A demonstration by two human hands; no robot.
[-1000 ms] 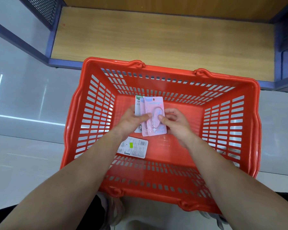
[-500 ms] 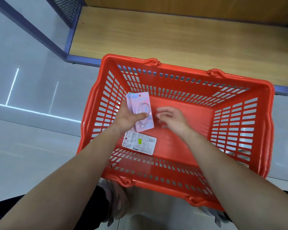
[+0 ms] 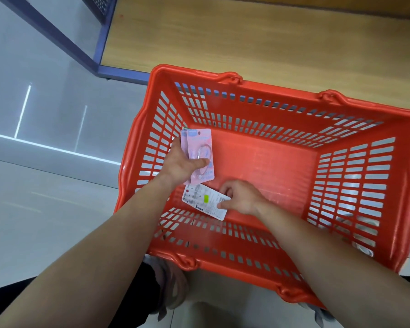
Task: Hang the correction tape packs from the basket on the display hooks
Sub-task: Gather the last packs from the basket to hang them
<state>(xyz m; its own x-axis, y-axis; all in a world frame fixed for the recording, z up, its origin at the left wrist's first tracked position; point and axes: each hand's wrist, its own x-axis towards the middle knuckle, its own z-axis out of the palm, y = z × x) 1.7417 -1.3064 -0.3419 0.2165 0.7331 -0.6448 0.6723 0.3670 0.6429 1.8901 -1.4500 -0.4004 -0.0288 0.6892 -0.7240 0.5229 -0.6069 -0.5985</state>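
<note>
We were mid pick-up: left hand (image 3: 179, 165) fingers curled round pink packs (image 3: 199, 143), centre-left in basket (image 3: 279, 91); right hand (image 3: 243, 197) fingers pinched white pack (image 3: 199, 200) on basket floor. Next, we guess: lift it, find hooks.

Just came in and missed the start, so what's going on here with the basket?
A person is bent over a red basket that sits on the floor by a wooden shelf. Their left hand holds a small stack of pink packs upright inside it. Their right hand pinches the edge of a white pack lying back side up on the basket floor. No display hooks are in view.
</note>
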